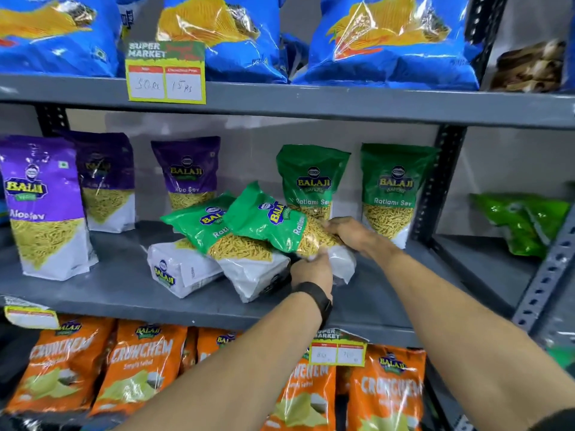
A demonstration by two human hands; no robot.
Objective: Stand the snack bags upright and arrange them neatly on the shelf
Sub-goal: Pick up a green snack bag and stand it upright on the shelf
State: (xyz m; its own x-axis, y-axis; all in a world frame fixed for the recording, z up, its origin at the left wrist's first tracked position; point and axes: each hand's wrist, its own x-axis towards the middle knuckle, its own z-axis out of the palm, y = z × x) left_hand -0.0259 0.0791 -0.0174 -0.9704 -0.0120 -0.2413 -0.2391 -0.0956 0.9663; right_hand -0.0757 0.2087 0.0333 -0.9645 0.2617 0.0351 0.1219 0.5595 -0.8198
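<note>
**Lifting the top fallen bag**

On the middle shelf (124,287) I see three green bags toppled in a pile, two more standing behind. My hands close on the top green bag (273,222): left hand (311,270) under its white base, right hand (351,233) over it. Next, I judge, tip it upright beside the standing green bags (395,191).
</note>
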